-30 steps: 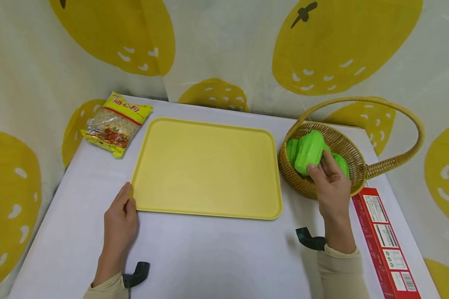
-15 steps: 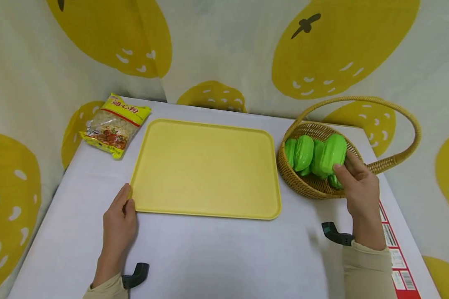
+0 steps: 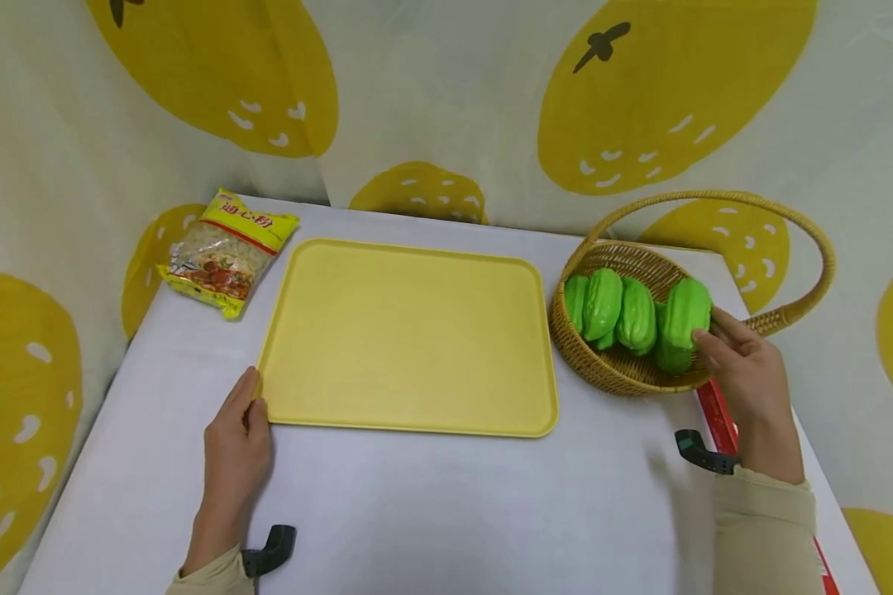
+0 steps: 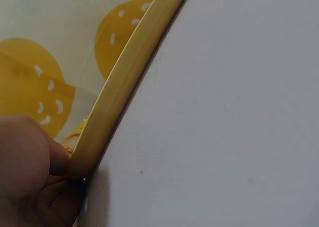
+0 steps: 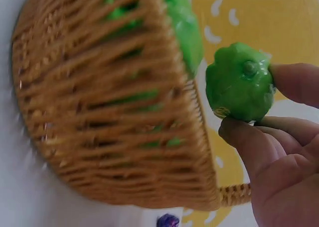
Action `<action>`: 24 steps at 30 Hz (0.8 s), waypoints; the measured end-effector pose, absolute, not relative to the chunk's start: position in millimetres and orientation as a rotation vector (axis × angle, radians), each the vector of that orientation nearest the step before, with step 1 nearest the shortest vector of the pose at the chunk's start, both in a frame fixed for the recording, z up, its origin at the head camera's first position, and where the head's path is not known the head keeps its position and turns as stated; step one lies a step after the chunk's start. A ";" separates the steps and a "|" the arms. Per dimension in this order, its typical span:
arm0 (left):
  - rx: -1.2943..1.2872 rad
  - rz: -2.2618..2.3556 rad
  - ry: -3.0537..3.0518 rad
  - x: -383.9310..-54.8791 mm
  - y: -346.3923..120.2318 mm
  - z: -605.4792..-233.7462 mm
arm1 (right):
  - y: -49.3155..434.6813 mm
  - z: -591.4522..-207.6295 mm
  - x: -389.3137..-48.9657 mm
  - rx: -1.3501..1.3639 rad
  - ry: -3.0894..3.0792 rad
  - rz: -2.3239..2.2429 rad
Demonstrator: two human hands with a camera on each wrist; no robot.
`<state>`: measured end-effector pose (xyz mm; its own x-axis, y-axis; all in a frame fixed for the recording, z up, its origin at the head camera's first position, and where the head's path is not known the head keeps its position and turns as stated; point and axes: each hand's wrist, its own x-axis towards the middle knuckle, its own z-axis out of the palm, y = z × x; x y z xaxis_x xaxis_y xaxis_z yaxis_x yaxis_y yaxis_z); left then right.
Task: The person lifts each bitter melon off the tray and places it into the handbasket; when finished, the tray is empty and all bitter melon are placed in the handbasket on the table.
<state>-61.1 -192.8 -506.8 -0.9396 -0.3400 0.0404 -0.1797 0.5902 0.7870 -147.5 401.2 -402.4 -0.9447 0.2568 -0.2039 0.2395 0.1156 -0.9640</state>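
My left hand (image 3: 236, 450) rests against the near left corner of a yellow tray (image 3: 409, 339), its fingers along the outer edge. In the left wrist view, fingertips touch the tray's rim (image 4: 112, 95). On the right, my right hand (image 3: 752, 372) pinches a ribbed green vegetable (image 3: 686, 312) between thumb and fingers, over the near right side of a wicker basket (image 3: 603, 376). A small round nub shows on the held vegetable's end (image 5: 239, 82) in the right wrist view. Several similar green vegetables (image 3: 636, 318) lie in the basket.
A yellow pasta bag (image 3: 226, 252) lies at the back left, beyond the tray. The basket's tall handle (image 3: 818, 273) arches up to the right. A red box (image 3: 717, 413) lies partly beneath my right arm. A fruit-patterned cloth hangs behind the white table.
My right hand has moved to the right with the green vegetable, from the basket's middle toward its right side. The left hand and tray have stayed in place.
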 end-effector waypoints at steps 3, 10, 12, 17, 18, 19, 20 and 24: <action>0.446 -1.271 -2.640 -61.3 -192.6 -506.2 | 406.9 -408.5 -151.4 -0.472 -2.359 2.004; 0.460 -1.258 -2.661 -61.5 -192.3 -504.4 | 411.9 -418.3 -158.0 -0.349 -2.447 2.003; 0.457 -1.254 -2.661 -61.5 -192.3 -504.7 | 411.8 -419.0 -158.9 -0.345 -2.447 2.012; 0.453 -1.253 -2.654 -61.1 -192.2 -505.3 | 410.9 -418.5 -161.6 -0.368 -2.561 1.926; 0.452 -1.250 -2.652 -60.9 -192.4 -505.4 | 410.5 -418.2 -162.6 -0.370 -2.621 1.868; 0.454 -1.247 -2.651 -60.9 -192.4 -505.6 | 410.0 -418.0 -163.5 -0.378 -2.662 1.830; 0.451 -1.247 -2.650 -60.9 -192.4 -505.8 | 409.5 -417.7 -164.5 -0.377 -2.723 1.764; 0.441 -1.245 -2.643 -61.4 -192.9 -506.6 | 407.3 -416.9 -167.1 -0.364 -2.891 1.536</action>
